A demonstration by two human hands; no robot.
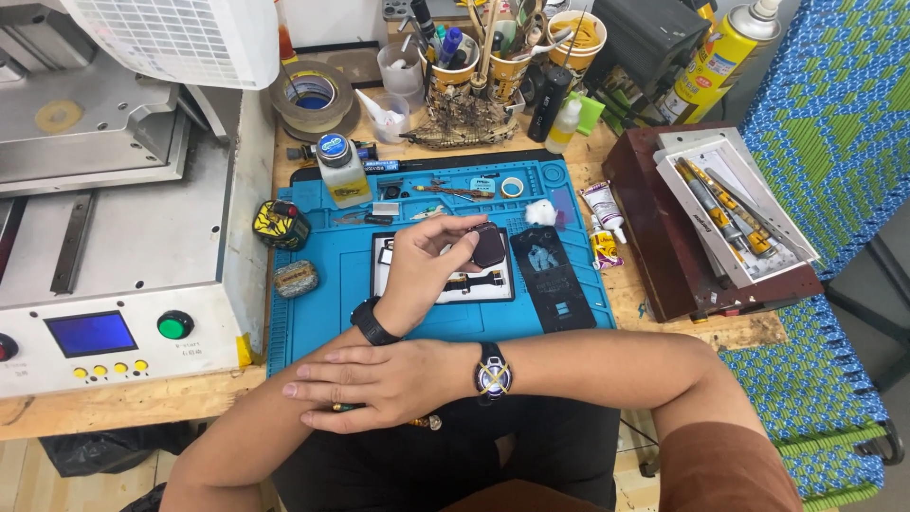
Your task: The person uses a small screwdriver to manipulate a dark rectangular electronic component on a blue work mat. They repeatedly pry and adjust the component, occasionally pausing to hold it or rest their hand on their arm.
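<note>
Your right hand (365,379) lies flat across your left forearm, fingers together and extended, gripping nothing. Left hand (427,265) raised over blue work mat (313,322); its fingertips pinch a small dark octagonal part (488,245). Part sits above white tray (474,284), beside dark phone panel (552,277).
</note>
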